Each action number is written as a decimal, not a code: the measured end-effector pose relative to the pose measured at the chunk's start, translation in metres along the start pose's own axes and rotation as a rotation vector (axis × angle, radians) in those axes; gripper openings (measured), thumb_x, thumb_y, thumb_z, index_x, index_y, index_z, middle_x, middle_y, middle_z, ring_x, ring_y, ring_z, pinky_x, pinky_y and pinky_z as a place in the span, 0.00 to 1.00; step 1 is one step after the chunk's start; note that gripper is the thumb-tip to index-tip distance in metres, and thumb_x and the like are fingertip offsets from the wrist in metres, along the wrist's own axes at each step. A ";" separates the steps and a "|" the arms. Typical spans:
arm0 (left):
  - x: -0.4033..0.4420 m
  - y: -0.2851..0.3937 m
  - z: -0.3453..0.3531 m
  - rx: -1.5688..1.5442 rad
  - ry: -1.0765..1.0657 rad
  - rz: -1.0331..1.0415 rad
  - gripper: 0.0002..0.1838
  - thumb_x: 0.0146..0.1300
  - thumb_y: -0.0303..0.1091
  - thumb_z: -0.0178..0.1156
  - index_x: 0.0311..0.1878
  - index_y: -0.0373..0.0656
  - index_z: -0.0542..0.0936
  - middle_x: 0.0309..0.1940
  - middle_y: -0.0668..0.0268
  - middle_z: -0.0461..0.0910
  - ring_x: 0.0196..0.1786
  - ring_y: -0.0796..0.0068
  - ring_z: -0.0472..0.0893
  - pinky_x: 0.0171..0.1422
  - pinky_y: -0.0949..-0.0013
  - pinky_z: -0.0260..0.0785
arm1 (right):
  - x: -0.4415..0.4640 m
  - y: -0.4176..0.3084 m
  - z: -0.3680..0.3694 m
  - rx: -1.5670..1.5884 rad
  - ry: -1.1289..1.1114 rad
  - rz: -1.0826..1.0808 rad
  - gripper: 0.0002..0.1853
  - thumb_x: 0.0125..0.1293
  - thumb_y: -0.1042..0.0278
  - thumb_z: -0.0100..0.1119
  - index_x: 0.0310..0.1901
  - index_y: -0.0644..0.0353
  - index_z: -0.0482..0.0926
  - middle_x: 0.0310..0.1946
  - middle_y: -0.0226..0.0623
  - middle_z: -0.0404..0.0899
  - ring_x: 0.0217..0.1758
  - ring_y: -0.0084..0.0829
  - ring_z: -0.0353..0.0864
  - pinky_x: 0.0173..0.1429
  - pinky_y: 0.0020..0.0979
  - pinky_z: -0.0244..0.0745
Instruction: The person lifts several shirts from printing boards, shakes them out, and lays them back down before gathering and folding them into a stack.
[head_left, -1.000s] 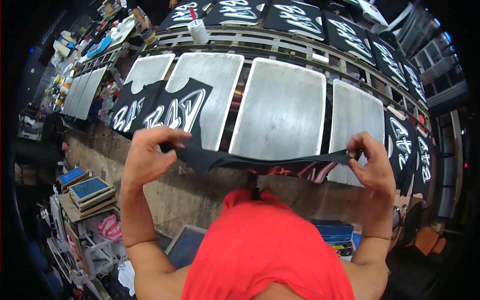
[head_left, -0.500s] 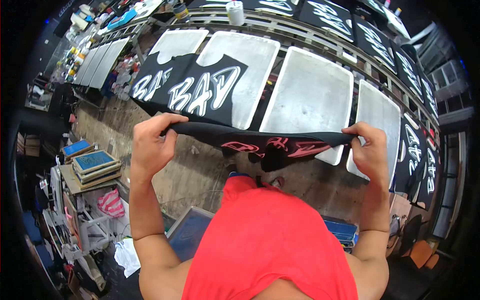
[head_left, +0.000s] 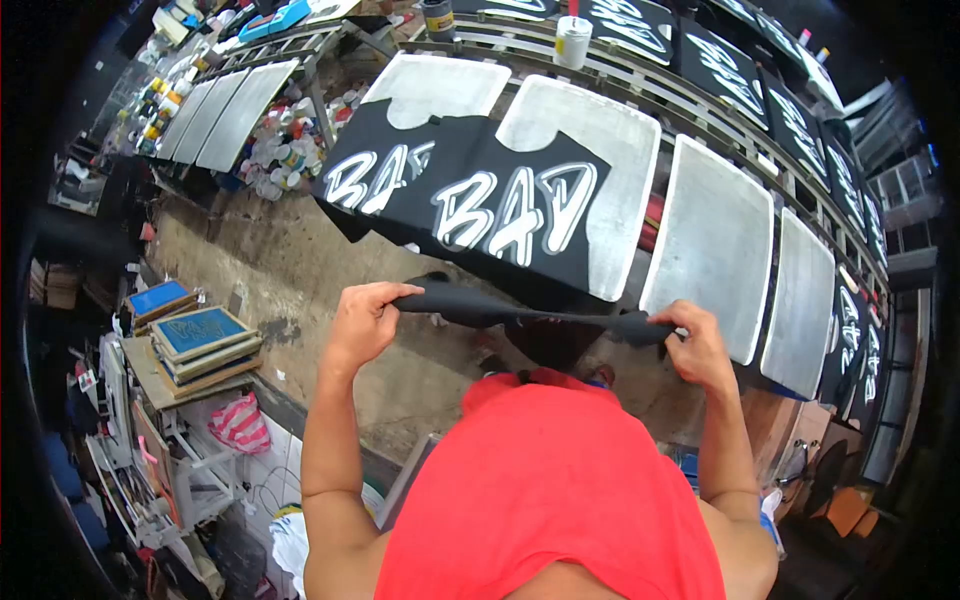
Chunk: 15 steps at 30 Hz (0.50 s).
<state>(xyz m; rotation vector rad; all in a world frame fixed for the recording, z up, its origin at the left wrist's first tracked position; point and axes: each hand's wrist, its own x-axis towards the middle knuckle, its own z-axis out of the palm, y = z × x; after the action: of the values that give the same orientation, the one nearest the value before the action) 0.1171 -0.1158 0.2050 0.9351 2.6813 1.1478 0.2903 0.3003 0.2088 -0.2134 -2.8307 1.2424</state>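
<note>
A black piece of fabric (head_left: pixel 470 304) hangs stretched between my two hands, in front of my red shirt. My left hand (head_left: pixel 368 318) pinches one end of its upper edge. At the other end, my right hand (head_left: pixel 695 340) is closed on it. Most of the fabric falls out of sight below that edge. Beyond it, a black printed shirt panel (head_left: pixel 520 210) with white "BAD" lettering lies on a pale metal board. A second printed panel (head_left: pixel 375 165) overlaps it on the left.
Bare metal boards (head_left: pixel 715 240) run to the right along the rack. A white paint tub (head_left: pixel 573 42) stands on the rail behind. Framed printing screens (head_left: pixel 200 335) are stacked at the left. More printed black panels (head_left: pixel 725 75) lie on the far row.
My view and body have shifted left along the rack, so the boards appear farther right. My hands have come closer together, and the fabric's red print has dropped out of view.
</note>
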 end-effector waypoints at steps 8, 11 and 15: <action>0.058 -0.059 -0.074 -0.132 -0.186 -0.167 0.15 0.52 0.15 0.49 0.39 0.33 0.83 0.31 0.56 0.85 0.36 0.69 0.85 0.47 0.72 0.74 | 0.033 -0.023 0.041 0.208 0.071 0.233 0.12 0.55 0.82 0.53 0.39 0.67 0.82 0.34 0.44 0.85 0.40 0.34 0.85 0.49 0.32 0.77; 0.084 -0.063 -0.107 -0.288 -0.183 -0.078 0.15 0.53 0.15 0.48 0.39 0.31 0.83 0.33 0.59 0.85 0.38 0.73 0.84 0.49 0.72 0.74 | 0.047 -0.045 0.026 0.252 0.026 0.249 0.10 0.58 0.81 0.52 0.38 0.66 0.83 0.32 0.38 0.85 0.39 0.28 0.84 0.47 0.28 0.76; 0.180 -0.069 -0.136 -0.170 -0.174 0.027 0.16 0.52 0.15 0.45 0.39 0.31 0.82 0.39 0.58 0.85 0.45 0.70 0.84 0.55 0.69 0.74 | 0.102 -0.050 -0.002 0.462 0.217 0.146 0.09 0.62 0.80 0.52 0.39 0.65 0.82 0.35 0.34 0.83 0.40 0.24 0.81 0.47 0.26 0.75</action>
<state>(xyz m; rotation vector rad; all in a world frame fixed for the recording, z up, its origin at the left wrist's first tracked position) -0.1043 -0.1369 0.2850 0.9960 2.4003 1.2154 0.1842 0.2825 0.2452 -0.5014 -2.3063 1.7370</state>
